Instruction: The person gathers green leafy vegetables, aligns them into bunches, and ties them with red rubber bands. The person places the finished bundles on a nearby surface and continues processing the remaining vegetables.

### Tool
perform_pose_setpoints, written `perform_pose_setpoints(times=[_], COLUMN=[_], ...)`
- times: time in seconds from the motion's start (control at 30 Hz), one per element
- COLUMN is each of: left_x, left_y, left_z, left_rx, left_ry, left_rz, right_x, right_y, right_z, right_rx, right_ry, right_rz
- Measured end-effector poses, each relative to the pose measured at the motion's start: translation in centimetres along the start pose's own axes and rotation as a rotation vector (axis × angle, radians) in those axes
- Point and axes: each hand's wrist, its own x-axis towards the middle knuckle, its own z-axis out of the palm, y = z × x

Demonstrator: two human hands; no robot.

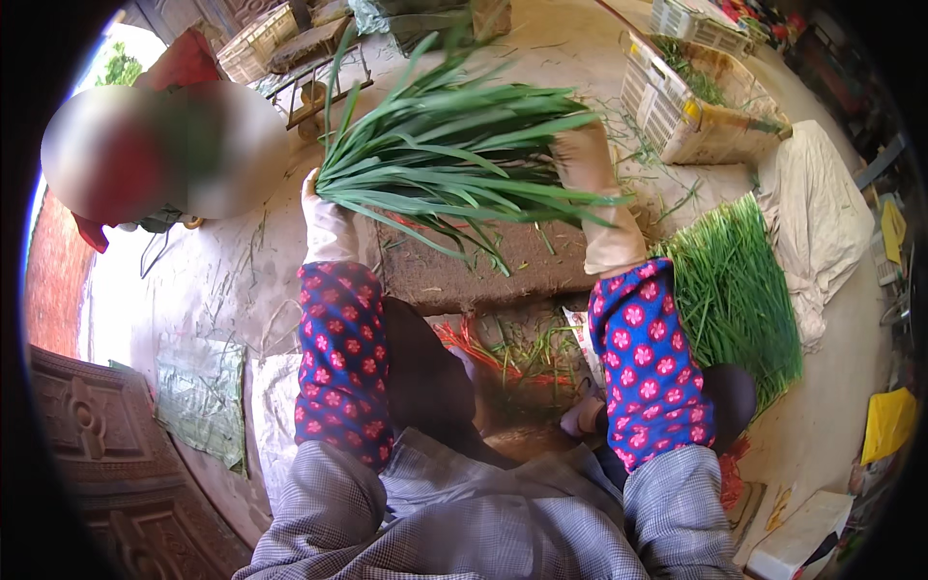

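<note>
A bunch of long green leaves, likely garlic chives (pixel 449 156), is held above a low bench with a brown woven cover (pixel 464 264). My gloved left hand (pixel 325 217) grips the gathered end, and the leaves fan out to the right. At their other side is my gloved right hand (pixel 591 174), blurred and partly covered by leaves; its fingers cannot be made out. Red ties (pixel 471 344) and leaf scraps lie on the floor between my feet. Beside my right forearm rests a large pile of similar greens (pixel 732 304).
A plastic crate (pixel 696 109) with leaf scraps stands at the back right, near a pale cloth sack (pixel 819 210). Another crate (pixel 257 43) and a small metal-framed cart (pixel 312 94) are at the back left. A person in red (pixel 181 65) is at the left, by a carved door (pixel 94 420).
</note>
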Motion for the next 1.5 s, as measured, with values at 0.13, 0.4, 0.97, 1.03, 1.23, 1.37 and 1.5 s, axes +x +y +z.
perform_pose_setpoints(times=[0.13,0.4,0.97,1.03,1.23,1.37,1.5], left_x=[4.1,2.7,0.6,-0.2,4.2,5.7,6.8], left_y=[0.8,1.5,1.2,1.3,1.6,1.8,1.1], left_z=[-3.7,-3.5,-1.8,-1.0,-4.7,-6.7,-7.3], left_rx=[-0.140,-0.168,-0.016,-0.018,-0.229,-0.364,-0.334], left_ry=[-0.024,0.021,0.052,0.076,-0.057,0.037,0.094], left_rz=[0.039,-0.031,0.148,0.133,-0.088,-0.149,-0.136], right_x=[0.6,1.4,-0.4,-0.6,-0.9,-4.0,-6.7], right_y=[-3.8,-7.5,-9.0,-9.0,-9.3,-8.6,-9.4], right_z=[-0.1,-11.9,-6.8,-6.3,-7.0,-8.7,-6.3], right_rx=[0.693,0.965,-0.071,-0.054,0.690,0.840,0.752], right_ry=[0.243,-0.028,-0.396,-0.350,0.070,0.026,-0.343], right_rz=[0.395,0.579,0.069,0.039,0.455,0.667,0.928])
